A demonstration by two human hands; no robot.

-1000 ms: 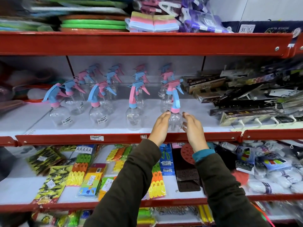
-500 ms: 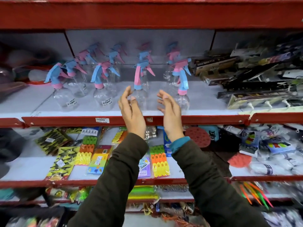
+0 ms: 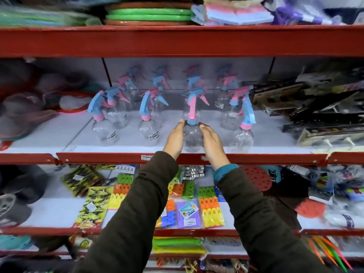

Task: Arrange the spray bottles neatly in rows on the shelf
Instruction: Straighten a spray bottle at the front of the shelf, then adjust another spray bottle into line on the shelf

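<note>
Both hands, left hand (image 3: 174,137) and right hand (image 3: 211,141), cup the clear round plastic spray bottle with pink-and-blue trigger (image 3: 192,133) at the front of the white shelf with red edge (image 3: 256,158); grip loose, palms flanking. Best nudge it level with its front-row neighbours, nozzle matching.

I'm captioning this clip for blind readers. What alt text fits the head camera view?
Two hands, left hand and right hand, cup a clear spray bottle in the front row on a red-edged shelf. More pink-and-blue-topped bottles stand in rows beside and behind it.
</note>
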